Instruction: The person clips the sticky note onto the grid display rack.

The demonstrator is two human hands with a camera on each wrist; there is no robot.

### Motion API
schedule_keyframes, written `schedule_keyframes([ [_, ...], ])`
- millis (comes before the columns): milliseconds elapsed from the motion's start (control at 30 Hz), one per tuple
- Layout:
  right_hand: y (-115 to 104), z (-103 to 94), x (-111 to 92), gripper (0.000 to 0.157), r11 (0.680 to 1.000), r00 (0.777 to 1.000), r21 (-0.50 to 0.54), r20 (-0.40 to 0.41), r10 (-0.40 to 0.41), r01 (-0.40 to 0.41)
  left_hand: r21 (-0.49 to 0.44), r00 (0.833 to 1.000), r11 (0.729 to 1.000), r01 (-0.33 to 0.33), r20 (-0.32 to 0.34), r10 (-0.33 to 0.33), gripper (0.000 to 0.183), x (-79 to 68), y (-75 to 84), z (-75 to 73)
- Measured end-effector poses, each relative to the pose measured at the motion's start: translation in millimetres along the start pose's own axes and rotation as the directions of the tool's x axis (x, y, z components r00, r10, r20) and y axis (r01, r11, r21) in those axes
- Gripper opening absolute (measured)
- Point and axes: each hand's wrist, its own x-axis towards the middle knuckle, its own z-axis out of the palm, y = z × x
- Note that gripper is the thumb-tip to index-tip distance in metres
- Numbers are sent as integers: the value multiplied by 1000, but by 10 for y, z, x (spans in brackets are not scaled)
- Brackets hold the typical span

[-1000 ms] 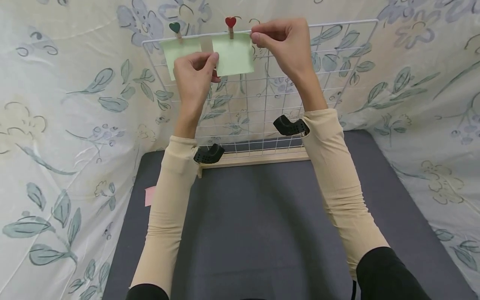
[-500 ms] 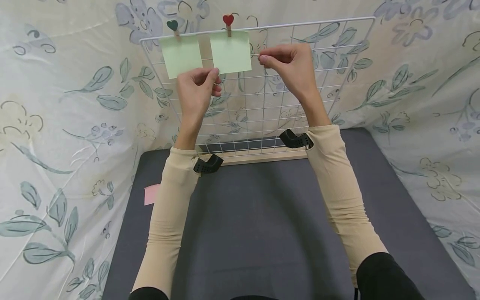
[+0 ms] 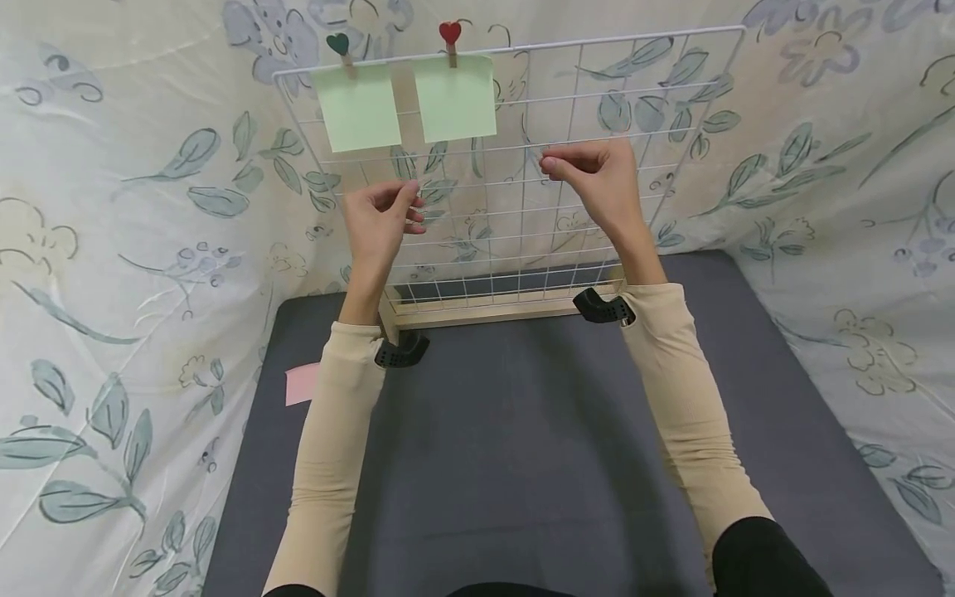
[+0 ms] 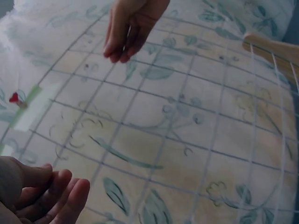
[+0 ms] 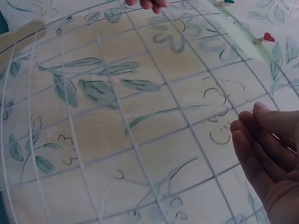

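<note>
Two pale green paper notes hang side by side from the top bar of a white wire grid (image 3: pixel 524 199). A clothespin with a green heart (image 3: pixel 339 45) clips the left note (image 3: pixel 360 112); one with a red heart (image 3: pixel 450 35) clips the right note (image 3: pixel 455 99). Below the left note, my left hand (image 3: pixel 379 224) is in front of the grid, its fingers loosely bent around nothing. My right hand (image 3: pixel 600 186) hovers to the right and lower than the notes, thumb near the fingertips. In the right wrist view, that hand (image 5: pixel 273 158) shows no object.
The grid stands in a light wooden base (image 3: pixel 485 313) on a dark grey tabletop (image 3: pixel 507 448). A pink paper note (image 3: pixel 301 384) lies at the table's left, beside my left sleeve. Floral cloth (image 3: pixel 112 207) hangs behind and at both sides.
Both hands have come away from the right green note and moved down, the right one also drifting right. The two notes stay hanging from their clothespins.
</note>
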Motion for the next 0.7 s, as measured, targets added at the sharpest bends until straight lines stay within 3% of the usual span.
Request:
schedule_keyframes([
  [133,133,-51,-102,19,999,1000,-20,1,26,-26,24,999,999,33,-4,-33,23,-70,-184,-103],
  [333,506,-202,-253,24,992,995,-80,-8,99,-99,44,994,994,102,-53,-99,26,-216,-502,-360],
  [533,835,-382,-482,28,977,980,-82,-22,196,-197,31,969,975,221,-117,-216,24,-417,-794,-654],
  [700,1041,-503,-679,30,962,969,-114,-40,244,-247,12,953,964,264,-157,-259,28,-569,-977,-808],
])
